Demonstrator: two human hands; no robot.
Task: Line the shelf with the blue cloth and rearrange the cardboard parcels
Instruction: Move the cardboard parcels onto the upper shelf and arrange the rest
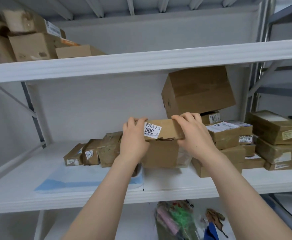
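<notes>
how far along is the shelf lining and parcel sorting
Done: blue cloth covers the shelf's left part, with three small parcels lined up at its back. In hand: both hands, left and right, grip the labelled parcel. Left: the right-hand pile sits on bare shelf.

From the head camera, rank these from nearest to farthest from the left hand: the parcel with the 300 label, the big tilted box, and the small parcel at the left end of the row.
1. Parcel with the 300 label: gripped by the left hand.
2. Small parcel at the left end: lower left.
3. Big tilted box: upper right, behind the right hand.
</notes>
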